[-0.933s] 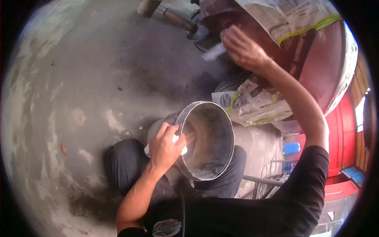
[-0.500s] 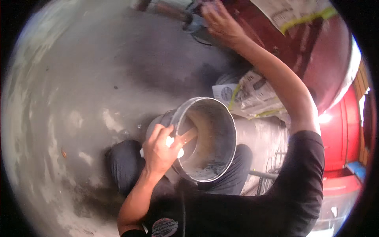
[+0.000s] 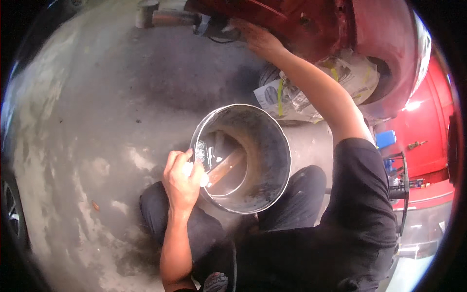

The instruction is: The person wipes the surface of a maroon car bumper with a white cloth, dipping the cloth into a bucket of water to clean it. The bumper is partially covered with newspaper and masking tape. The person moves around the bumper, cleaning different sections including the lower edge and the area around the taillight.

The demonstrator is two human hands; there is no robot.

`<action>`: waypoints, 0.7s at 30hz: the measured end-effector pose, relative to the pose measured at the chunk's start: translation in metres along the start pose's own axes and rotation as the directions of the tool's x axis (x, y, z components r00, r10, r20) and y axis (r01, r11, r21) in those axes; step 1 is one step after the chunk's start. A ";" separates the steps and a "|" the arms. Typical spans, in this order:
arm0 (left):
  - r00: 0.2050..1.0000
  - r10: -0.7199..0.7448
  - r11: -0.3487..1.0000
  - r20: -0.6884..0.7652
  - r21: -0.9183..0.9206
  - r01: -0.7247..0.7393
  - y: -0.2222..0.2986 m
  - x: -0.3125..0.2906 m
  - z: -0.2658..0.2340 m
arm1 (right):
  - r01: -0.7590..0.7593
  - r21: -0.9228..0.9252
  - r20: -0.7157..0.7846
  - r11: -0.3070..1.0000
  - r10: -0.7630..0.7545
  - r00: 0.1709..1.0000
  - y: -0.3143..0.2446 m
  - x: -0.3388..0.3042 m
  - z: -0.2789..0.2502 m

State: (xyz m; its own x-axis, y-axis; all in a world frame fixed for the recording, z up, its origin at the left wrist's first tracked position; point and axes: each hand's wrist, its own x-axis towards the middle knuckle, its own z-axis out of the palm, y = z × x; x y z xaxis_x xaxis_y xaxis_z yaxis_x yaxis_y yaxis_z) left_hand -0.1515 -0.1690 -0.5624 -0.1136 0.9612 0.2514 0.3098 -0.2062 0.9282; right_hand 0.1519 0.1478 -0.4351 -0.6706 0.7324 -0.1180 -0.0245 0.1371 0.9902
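A grey metal bucket (image 3: 265, 146) rests between my knees, with a wooden stick (image 3: 224, 167) lying inside and a little liquid at the bottom. My left hand (image 3: 182, 180) grips the bucket's near rim, and something small and white shows under its fingers. My right hand (image 3: 258, 39) reaches far forward and presses flat against the underside of a red car body (image 3: 311, 24). Whether it holds anything is hidden by the hand itself.
Crumpled newspaper with yellow tape (image 3: 311, 87) masks the wheel area to the right. A hammer-like tool (image 3: 168, 17) lies on the concrete floor (image 3: 97, 97) at the top. A blue object (image 3: 387, 138) and a metal stand (image 3: 401, 180) sit at the right.
My right hand has reached further forward and up onto the red car body. The bucket has tilted so that its inside and the stick show more.
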 end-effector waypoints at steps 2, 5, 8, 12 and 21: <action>1.000 0.012 1.000 0.009 0.010 -0.012 0.003 0.001 -0.002 | 0.005 0.192 0.095 0.981 -0.023 0.995 -0.006 -0.032 0.022; 1.000 0.001 1.000 0.012 -0.015 -0.001 0.006 0.001 0.000 | -0.079 0.170 0.082 0.982 0.066 0.994 -0.010 -0.072 0.037; 1.000 0.003 0.999 0.008 -0.034 -0.003 0.001 0.002 0.000 | -0.062 0.342 0.254 0.938 -0.029 0.967 -0.005 -0.057 0.024; 1.000 -0.004 0.999 0.016 -0.052 0.005 -0.001 0.004 -0.001 | -0.064 0.389 0.124 0.919 0.016 0.992 0.005 -0.087 0.015; 0.998 -0.005 0.998 0.055 -0.065 0.009 0.000 0.006 -0.006 | -0.195 0.423 0.009 0.885 0.211 0.977 0.025 -0.157 -0.030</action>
State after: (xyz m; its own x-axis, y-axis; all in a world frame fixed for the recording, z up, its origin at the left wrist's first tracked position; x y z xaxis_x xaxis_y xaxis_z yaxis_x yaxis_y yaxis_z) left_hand -0.1578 -0.1644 -0.5594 -0.0630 0.9709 0.2312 0.2463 -0.2094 0.9463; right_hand 0.2342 0.0166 -0.3893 -0.6541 0.7506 0.0933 0.4228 0.2606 0.8680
